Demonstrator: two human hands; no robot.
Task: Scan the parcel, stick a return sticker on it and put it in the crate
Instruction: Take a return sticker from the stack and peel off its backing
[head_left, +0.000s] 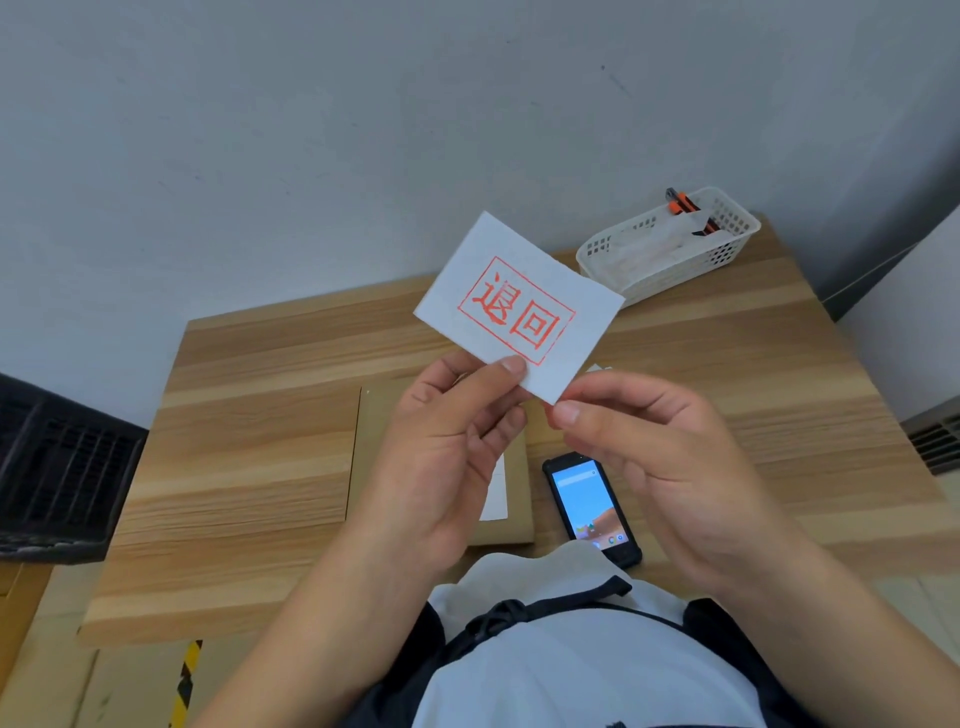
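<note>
A white return sticker (519, 306) with red framed characters is held up above the table. My left hand (447, 452) pinches its lower edge with thumb on top. My right hand (660, 457) pinches the sticker's lower right corner between thumb and fingertips. Below my hands a flat brown cardboard parcel (371, 441) lies on the wooden table (249, 467), mostly hidden by my left hand; a white label (496, 493) shows on it. A black handheld scanner phone (592, 506) with its screen lit lies right of the parcel. A dark slatted crate (62, 478) stands left of the table.
A white plastic basket (670, 249) with sheets and an orange-black cutter (685, 205) stands at the table's back right corner. A grey wall rises behind. Another slatted crate edge (935, 436) shows at the right. Yellow-black floor tape (187, 675) lies below the table's front edge.
</note>
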